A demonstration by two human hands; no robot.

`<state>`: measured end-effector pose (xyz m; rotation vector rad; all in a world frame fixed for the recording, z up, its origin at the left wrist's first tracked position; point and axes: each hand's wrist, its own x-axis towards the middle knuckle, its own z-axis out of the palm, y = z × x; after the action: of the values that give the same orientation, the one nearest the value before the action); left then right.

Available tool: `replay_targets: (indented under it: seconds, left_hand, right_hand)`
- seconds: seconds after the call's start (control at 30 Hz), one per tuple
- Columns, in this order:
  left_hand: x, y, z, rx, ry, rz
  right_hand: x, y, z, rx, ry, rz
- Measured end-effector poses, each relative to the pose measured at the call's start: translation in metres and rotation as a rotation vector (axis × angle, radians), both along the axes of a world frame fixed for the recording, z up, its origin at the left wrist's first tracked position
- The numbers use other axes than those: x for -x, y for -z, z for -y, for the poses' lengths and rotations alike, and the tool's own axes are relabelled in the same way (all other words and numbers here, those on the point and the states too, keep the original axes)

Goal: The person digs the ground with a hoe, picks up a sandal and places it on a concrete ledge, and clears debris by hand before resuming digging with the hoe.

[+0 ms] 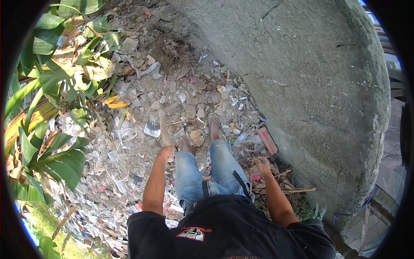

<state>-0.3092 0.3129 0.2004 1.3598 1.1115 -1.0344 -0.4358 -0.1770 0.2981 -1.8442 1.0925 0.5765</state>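
Outdoors, seen from above, a person stands on ground strewn with rubble and litter (189,101), wearing a black T-shirt (246,228) and faded blue jeans (188,177). The left hand (166,153) is clenched, its fingers wrapped round the near end of a light brown, stick-like piece (163,125) that looks wooden. This piece rises out of the left fingers, its long axis running away from the body and leaning slightly to the left, so the free end points forward over the rubble. Just left of its middle, ahead of the left fingers, lies a flat whitish scrap (152,129). The person's left foot (184,145) is close to the right of those fingers; the right foot (214,125) is farther forward, between the two hands.

The right hand (261,166) hangs well apart on the other side of the legs, its fingers curled; I cannot tell whether they grasp anything. Ahead of the right fingers, a long reddish block (267,140) lies near the foot of a big grey concrete wall (319,95). Behind them are dry twigs (273,184). Well left of the left fingers spread broad green leaves (64,166).
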Motion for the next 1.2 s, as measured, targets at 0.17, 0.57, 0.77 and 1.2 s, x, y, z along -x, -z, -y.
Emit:
replay_targets:
  seconds: [0.17,0.57,0.77,1.2]
  left_hand:
    - [-0.031,-0.134,0.044,-0.037,-0.022,-0.02]
    - [0.084,-0.126,0.167,-0.08,0.515,0.437]
    - [0.041,0.106,0.224,-0.055,0.278,0.6]
    - [-0.002,0.264,0.218,-0.016,0.194,0.236]
  right_hand:
    - [-0.153,0.06,-0.071,-0.324,-0.204,0.013]
    - [-0.266,0.208,-0.231,-0.646,0.25,-0.15]
    - [-0.384,0.274,-0.183,-0.391,0.106,0.282]
    - [-0.382,0.574,-0.164,0.171,-0.277,0.333]
